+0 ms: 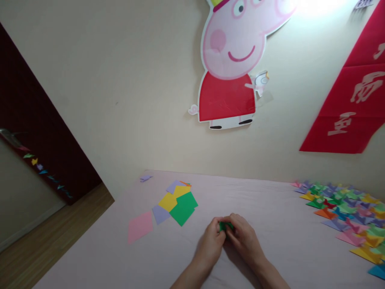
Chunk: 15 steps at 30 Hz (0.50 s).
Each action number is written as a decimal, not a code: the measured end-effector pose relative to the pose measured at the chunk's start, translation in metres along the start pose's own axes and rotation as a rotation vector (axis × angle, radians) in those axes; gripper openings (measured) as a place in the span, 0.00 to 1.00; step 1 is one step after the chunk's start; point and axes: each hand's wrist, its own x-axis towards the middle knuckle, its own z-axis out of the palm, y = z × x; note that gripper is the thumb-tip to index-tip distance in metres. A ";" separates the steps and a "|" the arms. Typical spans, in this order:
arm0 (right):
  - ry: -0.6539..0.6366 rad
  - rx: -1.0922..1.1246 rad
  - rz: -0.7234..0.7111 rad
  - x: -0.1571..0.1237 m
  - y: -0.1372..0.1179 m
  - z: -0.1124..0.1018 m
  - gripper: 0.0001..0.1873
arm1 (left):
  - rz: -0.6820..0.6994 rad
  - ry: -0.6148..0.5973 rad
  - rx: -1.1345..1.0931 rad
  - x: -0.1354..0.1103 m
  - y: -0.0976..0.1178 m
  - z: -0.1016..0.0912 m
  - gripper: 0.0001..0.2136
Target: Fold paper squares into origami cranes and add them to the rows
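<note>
Head view, looking forward and down. Both hands meet low in the centre of the frame over a pale pink desk (270,208). Left hand (210,243) and right hand (245,239) are pressed close together, fingers curled inward, both pinched on one small folded green paper (226,226); only a sliver of the paper shows between the fingertips, so its fold shape cannot be read. The paper sits just above the desk surface, whether touching it cannot be told. Just left of and beyond the hands lies a loose spread of flat paper squares (177,200): green on top nearest the hands, yellow, lilac and an orange edge overlapping behind it. A single pink square (140,226) lies apart, further left. A small lilac folded scrap (146,177) rests near the far left edge of the desk. Along the right side, well apart from the hands, a dense field of folded coloured paper pieces (345,210) covers the desk. On the wall behind: a cartoon pig cut-out (231,80) and a red banner (351,104) at right.
</note>
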 end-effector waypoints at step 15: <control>-0.019 0.400 0.229 0.003 0.003 -0.004 0.11 | -0.059 -0.139 -0.321 0.003 0.021 -0.006 0.21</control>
